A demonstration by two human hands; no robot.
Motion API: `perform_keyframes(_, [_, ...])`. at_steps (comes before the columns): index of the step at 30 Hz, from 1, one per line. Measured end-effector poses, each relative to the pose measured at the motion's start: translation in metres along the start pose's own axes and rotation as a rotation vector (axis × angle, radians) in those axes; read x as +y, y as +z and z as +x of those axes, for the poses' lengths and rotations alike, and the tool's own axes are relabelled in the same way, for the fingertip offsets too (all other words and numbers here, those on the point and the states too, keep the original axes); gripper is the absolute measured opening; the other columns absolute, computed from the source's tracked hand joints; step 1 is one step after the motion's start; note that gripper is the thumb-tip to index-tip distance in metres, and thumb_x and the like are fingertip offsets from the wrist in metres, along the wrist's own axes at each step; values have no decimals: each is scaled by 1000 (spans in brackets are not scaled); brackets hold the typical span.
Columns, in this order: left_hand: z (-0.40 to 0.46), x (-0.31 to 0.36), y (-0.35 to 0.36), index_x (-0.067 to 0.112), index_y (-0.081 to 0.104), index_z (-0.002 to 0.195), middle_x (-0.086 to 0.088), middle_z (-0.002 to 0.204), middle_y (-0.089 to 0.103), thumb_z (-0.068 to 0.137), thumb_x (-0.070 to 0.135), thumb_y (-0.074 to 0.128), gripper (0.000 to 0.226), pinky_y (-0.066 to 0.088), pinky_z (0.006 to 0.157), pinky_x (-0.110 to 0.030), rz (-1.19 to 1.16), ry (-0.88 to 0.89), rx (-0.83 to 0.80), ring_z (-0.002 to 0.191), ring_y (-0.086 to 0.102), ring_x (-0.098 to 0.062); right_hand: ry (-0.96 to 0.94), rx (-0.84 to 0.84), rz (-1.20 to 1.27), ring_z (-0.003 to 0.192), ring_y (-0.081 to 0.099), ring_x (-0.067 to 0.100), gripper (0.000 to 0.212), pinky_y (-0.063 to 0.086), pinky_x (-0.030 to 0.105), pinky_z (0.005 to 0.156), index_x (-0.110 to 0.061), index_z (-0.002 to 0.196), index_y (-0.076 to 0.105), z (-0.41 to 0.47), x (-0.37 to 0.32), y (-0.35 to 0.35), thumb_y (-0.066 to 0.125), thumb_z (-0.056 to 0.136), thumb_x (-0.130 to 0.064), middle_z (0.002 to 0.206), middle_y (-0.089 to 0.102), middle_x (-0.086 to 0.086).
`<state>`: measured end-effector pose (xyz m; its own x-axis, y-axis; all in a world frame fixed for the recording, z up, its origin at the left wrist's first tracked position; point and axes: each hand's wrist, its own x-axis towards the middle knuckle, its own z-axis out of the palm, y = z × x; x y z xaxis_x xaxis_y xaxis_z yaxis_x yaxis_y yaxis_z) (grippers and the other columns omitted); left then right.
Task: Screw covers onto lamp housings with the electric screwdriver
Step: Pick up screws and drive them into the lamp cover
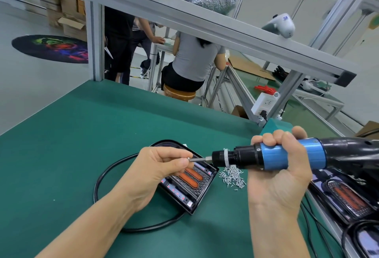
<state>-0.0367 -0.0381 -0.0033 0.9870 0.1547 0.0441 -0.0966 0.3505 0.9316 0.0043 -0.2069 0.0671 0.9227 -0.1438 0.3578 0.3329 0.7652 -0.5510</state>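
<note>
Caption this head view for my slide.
Left hand sets a screw on the electric screwdriver held by the right hand.

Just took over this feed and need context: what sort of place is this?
Most likely a factory assembly line: a green-matted workbench on aluminium framing, an electric screwdriver beside a pile of loose screws, and other workers seated at neighbouring benches.

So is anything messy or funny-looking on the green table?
A little. The loose screws lie in a scattered heap straight on the green table, beside the lamp housing, not in any tray. Nothing looks broken.
</note>
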Motion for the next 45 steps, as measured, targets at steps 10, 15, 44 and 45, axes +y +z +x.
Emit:
perform_keyframes(10, [3, -6, -39, 21, 73, 80, 10, 67, 69, 87, 8, 64, 17, 42, 67, -13, 728, 184, 243, 64, 57, -1, 17, -60, -134, 58, 53, 11, 31, 50, 25, 68, -23, 98, 52, -2, 25, 1, 57, 75, -2, 63, 52, -5])
perform_keyframes(15, [0, -21, -54, 23, 74, 88, 12, 82, 63, 87, 17, 66, 10, 44, 85, -34, 1006, 217, 344, 86, 59, -13, 55, -127, -256, 61, 53, 16, 34, 49, 26, 67, -22, 97, 52, -9, 54, 3, 60, 73, 0, 65, 55, -3])
perform_keyframes(44, [7, -38, -65, 21, 71, 79, 18, 51, 46, 85, 17, 67, 8, 31, 62, -24, 1021, 246, 353, 58, 44, -1, 97, -269, -479, 70, 49, 25, 25, 48, 31, 71, -26, 68, 63, -13, 107, 10, 66, 69, -1, 70, 54, 1])
perform_keyframes(45, [7, -38, -66, 21, 71, 79, 18, 50, 46, 85, 17, 67, 8, 31, 62, -25, 1021, 249, 355, 57, 44, -2, 102, -269, -482, 71, 48, 26, 25, 48, 32, 71, -26, 68, 63, -13, 106, 10, 66, 69, -1, 70, 54, 1])
